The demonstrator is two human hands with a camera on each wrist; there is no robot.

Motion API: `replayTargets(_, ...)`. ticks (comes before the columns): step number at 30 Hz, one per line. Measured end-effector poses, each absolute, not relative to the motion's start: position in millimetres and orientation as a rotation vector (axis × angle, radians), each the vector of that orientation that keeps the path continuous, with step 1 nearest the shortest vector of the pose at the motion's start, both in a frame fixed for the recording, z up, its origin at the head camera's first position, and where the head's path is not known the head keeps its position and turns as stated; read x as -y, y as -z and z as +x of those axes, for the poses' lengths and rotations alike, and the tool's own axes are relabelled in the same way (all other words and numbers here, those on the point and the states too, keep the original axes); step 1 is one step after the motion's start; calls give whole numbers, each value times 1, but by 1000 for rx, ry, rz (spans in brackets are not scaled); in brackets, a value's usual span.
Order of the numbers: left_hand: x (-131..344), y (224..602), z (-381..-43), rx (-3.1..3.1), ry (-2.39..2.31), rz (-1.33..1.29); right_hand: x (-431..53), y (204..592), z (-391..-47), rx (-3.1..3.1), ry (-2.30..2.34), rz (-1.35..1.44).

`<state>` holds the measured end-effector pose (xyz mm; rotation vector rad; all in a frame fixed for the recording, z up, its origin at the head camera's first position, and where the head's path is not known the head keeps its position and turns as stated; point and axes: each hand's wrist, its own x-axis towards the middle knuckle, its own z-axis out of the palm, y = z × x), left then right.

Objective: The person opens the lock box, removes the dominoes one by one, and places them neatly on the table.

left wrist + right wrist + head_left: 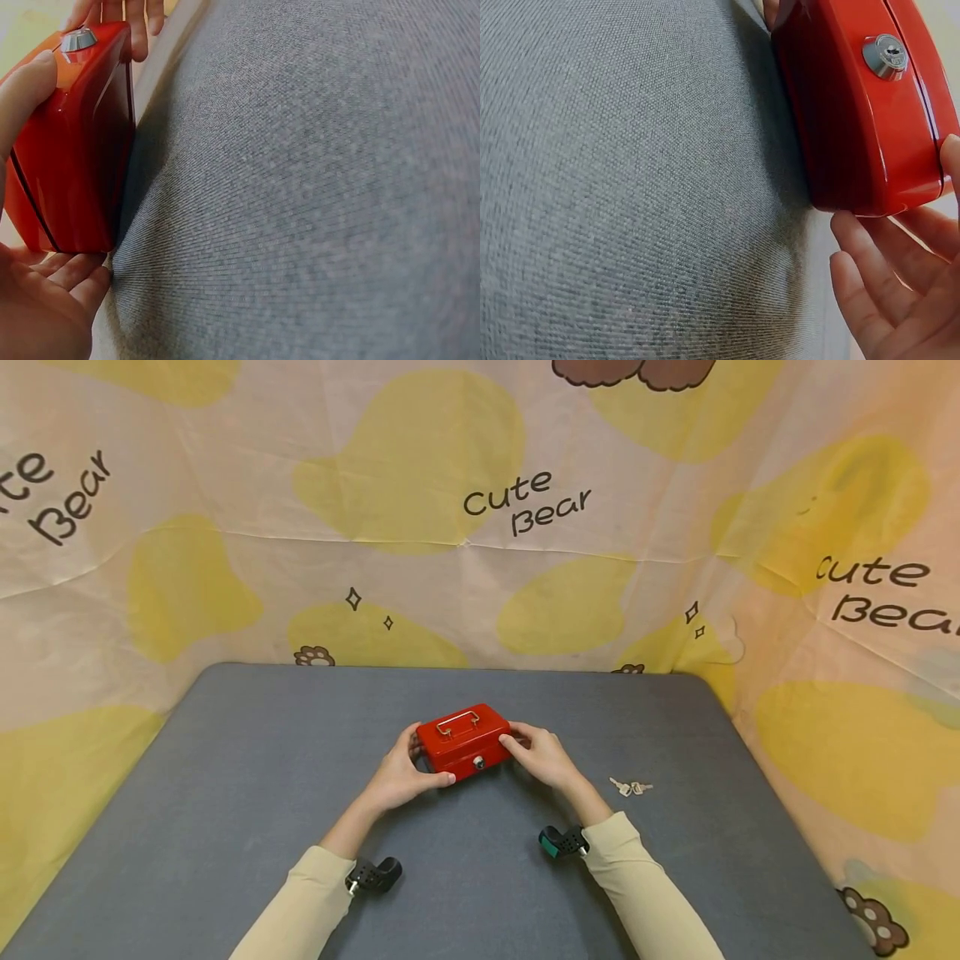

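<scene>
Between my two hands is a small red cash box (461, 745), its lid closed. A thin metal handle (457, 719) stands on the lid, and a round silver lock (889, 56) with a keyhole sits on the front face. My left hand (399, 777) holds the left end, thumb along the front and fingers round the side. At the right end my right hand (547, 760) grips with its thumb at the front corner and its fingers at the side. In the left wrist view the box's dark underside shows, close over the tabletop.
Two small keys (632, 787) lie together on the grey table (262, 760), right of my right hand. A printed cloth (420, 468) with yellow patches and lettering hangs behind the table. Each wrist wears a black band with a camera mount.
</scene>
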<state>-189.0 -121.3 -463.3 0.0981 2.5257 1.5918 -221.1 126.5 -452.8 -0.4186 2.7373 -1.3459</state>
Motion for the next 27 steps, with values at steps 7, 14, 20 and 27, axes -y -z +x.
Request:
replayTargets(7,122,465,-189,-2521,-1609,100,-131,444,-216,-2756,1308,-439)
replayTargets(14,122,467,-188,-2505,-1657,114,-143,433,-210,-2742,1328,-499)
replayTargets(20,123,465,-186,-2531,-1655,93,-159,429,-206,-2749,1302,-536)
replayTargets(27,124,462,-182,-2537,-1644,66,-180,421,-198,-2771,1248,-619)
